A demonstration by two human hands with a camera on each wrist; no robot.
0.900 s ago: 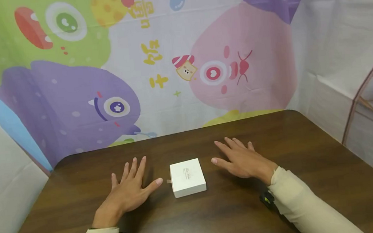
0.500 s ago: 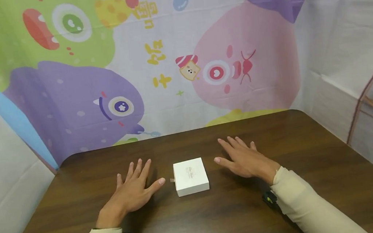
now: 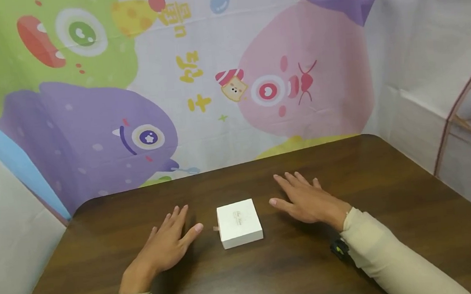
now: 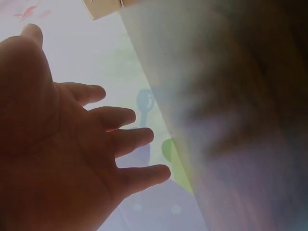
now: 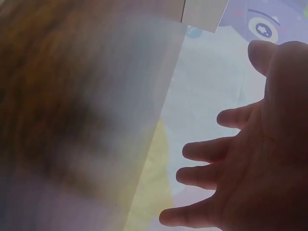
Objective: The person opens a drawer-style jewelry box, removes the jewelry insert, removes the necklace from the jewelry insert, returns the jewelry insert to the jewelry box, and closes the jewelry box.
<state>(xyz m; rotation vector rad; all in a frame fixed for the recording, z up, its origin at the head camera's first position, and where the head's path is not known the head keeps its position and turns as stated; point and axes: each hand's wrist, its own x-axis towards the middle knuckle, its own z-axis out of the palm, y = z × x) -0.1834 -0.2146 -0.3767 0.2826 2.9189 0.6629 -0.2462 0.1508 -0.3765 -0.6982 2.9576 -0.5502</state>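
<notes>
A small white square box (image 3: 239, 223) lies on the dark wooden table (image 3: 245, 275), with faint lettering on its lid and a short ribbon tab (image 3: 215, 229) at its left side. To the left of the box, my left hand (image 3: 162, 247) is held palm down with fingers stretched out, apart from the box. On the other side my right hand (image 3: 306, 200) is spread in the same way, also not touching the box. Both palms show bare in the wrist views, where a corner of the box (image 4: 102, 7) appears at the top edge. Neither hand holds anything.
Behind the table hangs a cloth (image 3: 214, 135) printed with cartoon monsters. Pale fabric (image 3: 409, 82) closes off the right side, and another light panel (image 3: 13, 229) stands at the left. The table's far edge has rounded corners.
My left hand has tilted slightly, its fingers looking closer together than before. The right hand and the box stay where they were; the head view has shifted slightly.
</notes>
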